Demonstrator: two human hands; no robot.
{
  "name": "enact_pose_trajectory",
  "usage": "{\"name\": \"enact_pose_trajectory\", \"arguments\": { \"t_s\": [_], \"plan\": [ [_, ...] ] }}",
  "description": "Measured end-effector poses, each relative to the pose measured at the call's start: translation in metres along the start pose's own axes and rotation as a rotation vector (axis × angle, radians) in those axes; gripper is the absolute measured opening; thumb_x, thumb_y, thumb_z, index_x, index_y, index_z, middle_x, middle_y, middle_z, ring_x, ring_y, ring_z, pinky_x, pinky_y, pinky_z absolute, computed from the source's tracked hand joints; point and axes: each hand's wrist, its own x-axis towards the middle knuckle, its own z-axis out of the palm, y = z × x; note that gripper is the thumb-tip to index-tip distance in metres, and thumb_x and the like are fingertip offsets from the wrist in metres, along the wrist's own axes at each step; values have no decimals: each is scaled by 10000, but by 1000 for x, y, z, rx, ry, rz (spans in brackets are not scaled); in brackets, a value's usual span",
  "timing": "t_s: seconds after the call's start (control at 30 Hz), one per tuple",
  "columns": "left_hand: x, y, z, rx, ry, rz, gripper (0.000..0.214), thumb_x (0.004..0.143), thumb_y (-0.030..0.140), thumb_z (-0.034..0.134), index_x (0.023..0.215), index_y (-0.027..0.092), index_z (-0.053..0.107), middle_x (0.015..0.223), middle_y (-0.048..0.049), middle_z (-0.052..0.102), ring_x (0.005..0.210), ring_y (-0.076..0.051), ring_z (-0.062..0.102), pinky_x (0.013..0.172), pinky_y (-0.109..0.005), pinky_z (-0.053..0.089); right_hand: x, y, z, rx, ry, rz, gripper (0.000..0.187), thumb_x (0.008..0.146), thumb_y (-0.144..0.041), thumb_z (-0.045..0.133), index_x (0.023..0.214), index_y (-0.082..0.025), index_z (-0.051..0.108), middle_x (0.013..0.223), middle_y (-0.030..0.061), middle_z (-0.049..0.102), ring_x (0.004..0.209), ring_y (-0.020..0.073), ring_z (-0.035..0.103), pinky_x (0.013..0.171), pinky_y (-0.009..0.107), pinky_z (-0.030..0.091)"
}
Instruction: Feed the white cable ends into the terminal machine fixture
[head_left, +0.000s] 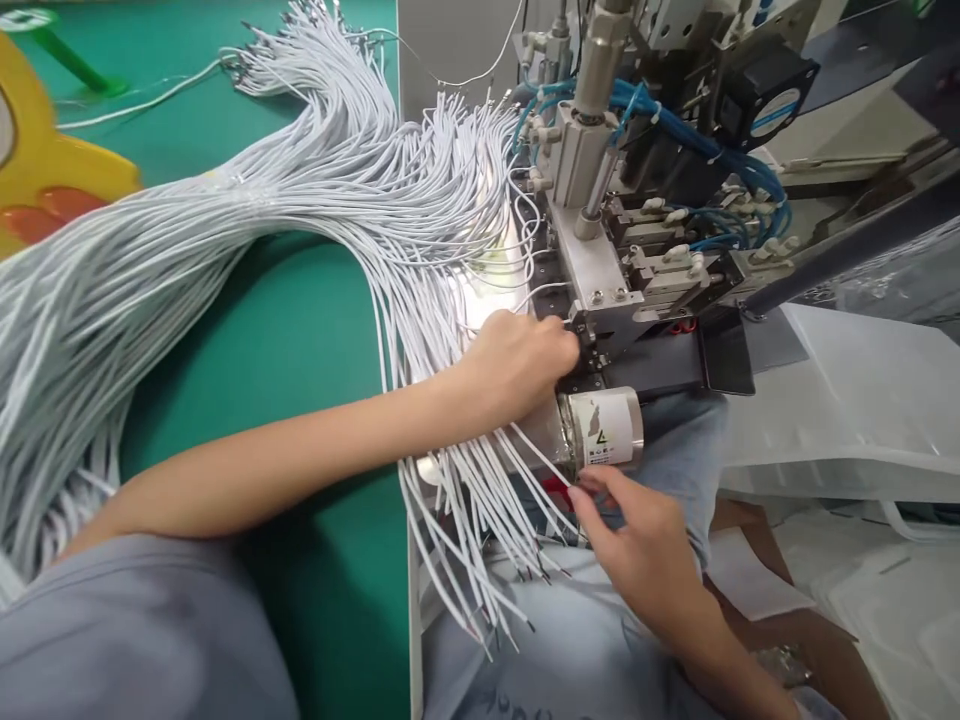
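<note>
The right hand (651, 535) pinches a cable (543, 457); the left hand (517, 362), grip hidden from me, could get nipped if the machine (600, 265) closes.

left hand (521, 365): fingertips hidden behind its knuckles, grip unseen | right hand (649, 540): end of its white cable (544, 456) lost at the fingertips | above left hand: machine (581, 170) cropped by top edge | just above right hand: label (606, 428), small print illegible | beyond left hand, leftward: cable bundle (247, 200) cut by left edge

A grey-blue shirt (142, 630) tops faded blue jeans (679, 465).
</note>
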Motion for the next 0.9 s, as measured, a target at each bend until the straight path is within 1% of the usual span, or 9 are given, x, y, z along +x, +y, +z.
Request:
{"name": "enact_pose_trajectory", "arguments": {
  "t_s": [0.1,0.17,0.2,0.27,0.37,0.43,0.53,0.73,0.9],
  "plan": [
    [-6,13,-1,-219,203,329,296,928,269,394,830,131,637,810,-74,616,790,-173,592,640,-284,461,-2,1,2,51,-13,-39,55,820,-150,568,844,-177,610,712,-3,679,615,124,627,594,228,467],
    [-10,21,1,-398,266,532,306,943,299,385,928,121,633,929,-94,633,930,-177,579,777,-297,488,4,3,-5,111,28,-29,53,814,-144,571,808,-187,601,657,-21,636,569,107,586,565,221,461],
    [-12,23,3,-497,268,578,297,943,297,396,976,110,624,982,-108,632,967,-174,573,815,-292,490,7,3,-11,148,62,-10,51,809,-146,580,812,-192,602,661,-23,627,574,105,579,566,219,466],
    [-14,25,9,-691,265,552,272,934,267,428,1049,90,599,1040,-129,622,952,-154,584,805,-260,502,16,3,-21,256,147,42,92,796,-156,604,874,-204,614,729,-13,647,635,113,601,601,222,494],
    [-13,22,14,-888,349,410,202,910,184,470,1019,94,613,928,-102,628,808,-112,600,698,-205,505,32,1,-27,473,263,114,164,776,-177,642,932,-221,622,795,-6,670,704,123,631,633,226,525],
    [-11,19,13,-936,421,372,155,889,157,505,943,103,640,818,-66,615,722,-93,585,646,-185,492,43,0,-26,592,315,141,133,754,-192,674,875,-222,628,750,-18,664,664,113,627,589,211,519],
    [-10,14,7,-960,448,387,129,875,152,532,916,118,649,780,-49,607,676,-81,574,604,-173,480,55,0,-21,738,382,143,107,725,-218,715,795,-220,635,718,-27,661,628,101,617,561,202,505],
    [-9,14,-2,-974,475,342,146,869,104,509,848,143,648,740,-35,632,660,-78,584,592,-165,480,62,-1,-17,894,334,35,64,805,-266,641,841,-224,671,751,-2,646,625,109,595,568,241,492],
    [-7,11,-2,-964,420,334,173,874,124,491,839,137,659,726,-45,630,626,-88,567,559,-183,458,68,1,-24,760,339,-83,122,824,-186,608,889,-239,696,778,4,608,669,107,560,574,247,447]
  ]
}}
